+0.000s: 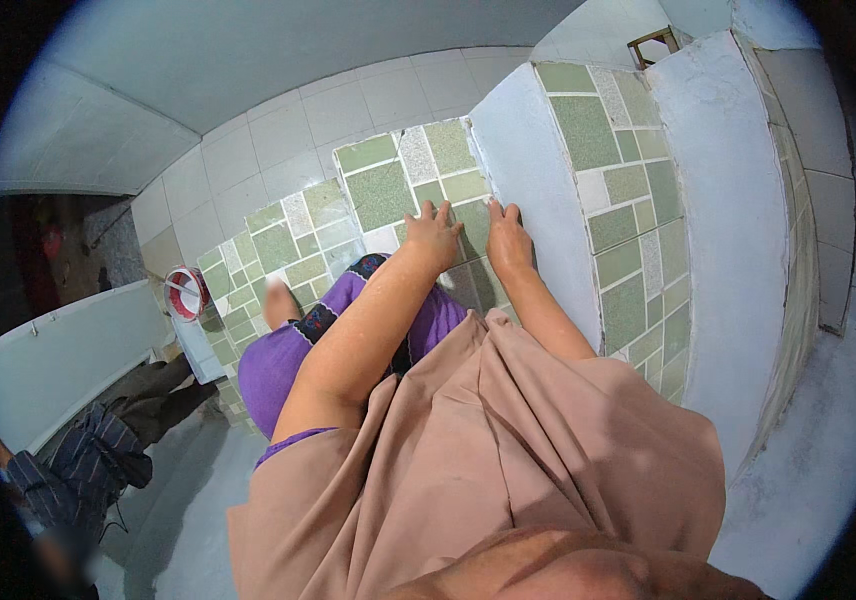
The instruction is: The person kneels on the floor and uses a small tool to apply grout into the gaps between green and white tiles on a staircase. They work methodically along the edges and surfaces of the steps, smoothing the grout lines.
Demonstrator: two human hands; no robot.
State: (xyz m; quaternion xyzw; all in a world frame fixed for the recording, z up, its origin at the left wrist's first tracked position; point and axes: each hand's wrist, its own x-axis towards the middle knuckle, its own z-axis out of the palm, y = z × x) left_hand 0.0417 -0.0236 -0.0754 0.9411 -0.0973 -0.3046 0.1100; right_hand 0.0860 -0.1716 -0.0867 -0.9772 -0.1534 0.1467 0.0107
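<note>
My left hand (435, 235) rests on a tiled stair step (380, 195) patterned in green, white and speckled grey. Its fingers are spread and nothing shows in them. Just right of it, my right hand (509, 240) is at the same step, by the foot of the pale riser (526, 150). Its fingers are bent together, with a tiny whitish bit at their tips, too small to name. Purple cloth with a dark patterned border (318, 320) covers my legs, and my bare foot (278, 300) stands on a lower step.
Higher tiled steps (613, 190) rise to the right. A red and white round container (186, 293) stands down at the left. Beyond the stairs runs a tiled wall band (348, 110). Another person in a dark striped garment (83, 465) is at the lower left. A small wooden frame (654, 46) sits far up.
</note>
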